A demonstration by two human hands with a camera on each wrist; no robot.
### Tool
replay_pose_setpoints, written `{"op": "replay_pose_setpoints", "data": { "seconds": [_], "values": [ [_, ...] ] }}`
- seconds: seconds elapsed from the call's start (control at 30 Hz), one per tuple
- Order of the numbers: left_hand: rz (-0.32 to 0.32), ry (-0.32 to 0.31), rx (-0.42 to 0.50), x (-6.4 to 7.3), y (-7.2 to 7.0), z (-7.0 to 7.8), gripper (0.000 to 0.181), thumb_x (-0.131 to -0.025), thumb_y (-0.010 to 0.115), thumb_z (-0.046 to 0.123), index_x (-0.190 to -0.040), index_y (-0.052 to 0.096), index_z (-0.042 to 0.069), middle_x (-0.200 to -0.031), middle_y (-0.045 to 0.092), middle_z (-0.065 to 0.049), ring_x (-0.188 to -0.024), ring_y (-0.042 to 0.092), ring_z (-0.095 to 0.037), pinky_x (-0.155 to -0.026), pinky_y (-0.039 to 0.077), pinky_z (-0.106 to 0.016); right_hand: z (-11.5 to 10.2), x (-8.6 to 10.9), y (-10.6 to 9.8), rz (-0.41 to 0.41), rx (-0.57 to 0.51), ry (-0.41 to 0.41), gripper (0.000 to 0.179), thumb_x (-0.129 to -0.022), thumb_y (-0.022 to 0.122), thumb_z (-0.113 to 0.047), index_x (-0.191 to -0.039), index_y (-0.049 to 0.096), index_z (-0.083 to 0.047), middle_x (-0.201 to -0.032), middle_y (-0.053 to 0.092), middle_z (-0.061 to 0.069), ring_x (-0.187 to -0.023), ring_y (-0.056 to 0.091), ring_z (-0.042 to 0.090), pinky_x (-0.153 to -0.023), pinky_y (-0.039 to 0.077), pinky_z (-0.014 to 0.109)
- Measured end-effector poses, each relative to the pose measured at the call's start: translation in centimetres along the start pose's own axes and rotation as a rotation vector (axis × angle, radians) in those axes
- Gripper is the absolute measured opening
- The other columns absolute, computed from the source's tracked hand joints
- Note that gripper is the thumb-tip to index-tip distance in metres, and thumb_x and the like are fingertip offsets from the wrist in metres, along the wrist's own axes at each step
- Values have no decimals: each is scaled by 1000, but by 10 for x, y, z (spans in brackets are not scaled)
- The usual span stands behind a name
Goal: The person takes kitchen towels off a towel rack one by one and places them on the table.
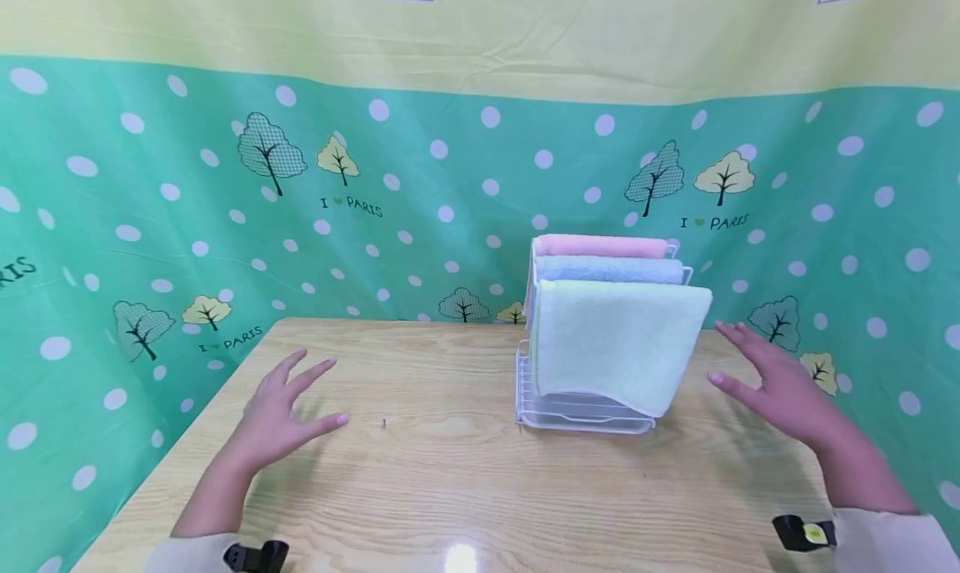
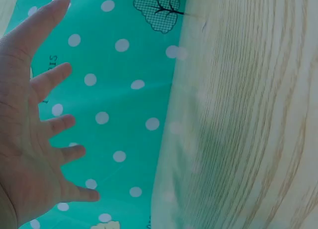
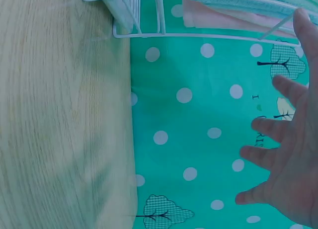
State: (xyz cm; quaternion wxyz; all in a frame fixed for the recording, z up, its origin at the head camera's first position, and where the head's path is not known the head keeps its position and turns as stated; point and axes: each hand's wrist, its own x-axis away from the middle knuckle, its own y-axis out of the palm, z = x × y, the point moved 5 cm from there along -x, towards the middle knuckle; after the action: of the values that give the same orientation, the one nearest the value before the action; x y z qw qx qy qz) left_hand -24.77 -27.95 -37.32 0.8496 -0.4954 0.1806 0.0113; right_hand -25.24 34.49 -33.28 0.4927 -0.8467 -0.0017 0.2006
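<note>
My left hand point(image 1: 273, 419) hovers over the left part of the table, fingers spread, holding nothing. To the right of a white wire rack point(image 1: 585, 423), my right hand point(image 1: 783, 389) is held up with its fingers apart and nothing in it. Three folded towels hang on the rack, one behind another: a pale green towel point(image 1: 618, 344) in front, a blue towel point(image 1: 611, 269) in the middle and a pink towel point(image 1: 600, 246) at the back. In the right wrist view, the rack's white wires point(image 3: 198, 36) pass close by the right thumb.
The light wood table point(image 1: 420, 490) ends at the back against a green dotted curtain point(image 1: 420, 206) printed with trees. A tiny dark speck point(image 1: 384, 424) lies on the wood between the left hand and the rack. Dark wrist straps point(image 1: 804, 533) sit at both sleeves.
</note>
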Motion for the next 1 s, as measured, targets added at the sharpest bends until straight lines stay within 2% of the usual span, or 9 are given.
{"op": "replay_pose_setpoints", "data": {
  "seconds": [0.17,0.37,0.53,0.6,0.63,0.7,0.77,0.83,1.0],
  "values": [
    [20,30,87,-3,1,3,76,-78,81,42,-142,50,15,-153,24,-24,-133,22,-56,-92,25,-78,-2,-1,-3,-13,-52,15,77,-95,63,-30,-157,20,-13,-152,21,34,-134,19,60,-90,23,81],
    [45,63,171,-10,4,10,71,-78,82,35,-139,53,11,-149,29,-24,-132,25,-52,-93,29,-74,-4,-1,-5,1,-133,28,73,-96,62,-27,-156,22,-15,-152,25,31,-133,22,59,-88,25,80],
    [56,79,224,-14,5,17,68,-79,82,32,-138,54,11,-147,32,-23,-133,28,-49,-94,31,-72,-8,-1,-4,30,-218,22,72,-95,65,-22,-155,27,-13,-150,30,30,-128,31,57,-96,25,76],
    [58,75,239,-16,7,20,67,-79,82,32,-137,55,12,-147,33,-22,-133,29,-48,-94,32,-72,-9,0,-3,43,-244,16,72,-94,66,-20,-155,28,-14,-150,32,27,-128,33,52,-111,28,55],
    [61,72,249,-16,7,21,67,-79,82,31,-137,55,13,-146,33,-21,-133,29,-47,-95,31,-71,-9,0,-2,52,-253,9,71,-94,66,-18,-155,28,-15,-150,33,26,-132,35,44,-113,29,42],
    [73,67,267,-17,8,23,66,-79,82,31,-136,56,13,-145,35,-20,-132,31,-46,-96,31,-70,-10,2,-1,69,-278,-1,70,-94,66,-15,-154,30,-16,-151,35,18,-134,39,24,-106,32,17],
    [88,68,277,-18,9,27,64,-79,83,31,-135,57,13,-143,37,-19,-131,33,-44,-97,32,-69,-11,3,-1,88,-312,-20,68,-95,65,-11,-153,31,-14,-151,38,9,-129,41,5,-91,31,2],
    [103,75,290,-19,9,31,62,-79,83,30,-133,58,12,-140,40,-19,-129,36,-43,-97,32,-68,-13,3,-1,112,-358,-37,64,-95,64,-7,-152,34,-11,-148,41,0,-120,40,-8,-89,36,3],
    [136,94,313,-20,12,40,58,-78,83,27,-130,61,12,-136,44,-16,-127,39,-39,-97,34,-65,-19,1,-4,176,-444,-21,54,-97,60,-6,-147,41,-7,-139,48,-13,-116,47,-8,-85,44,6]
  ]
}}
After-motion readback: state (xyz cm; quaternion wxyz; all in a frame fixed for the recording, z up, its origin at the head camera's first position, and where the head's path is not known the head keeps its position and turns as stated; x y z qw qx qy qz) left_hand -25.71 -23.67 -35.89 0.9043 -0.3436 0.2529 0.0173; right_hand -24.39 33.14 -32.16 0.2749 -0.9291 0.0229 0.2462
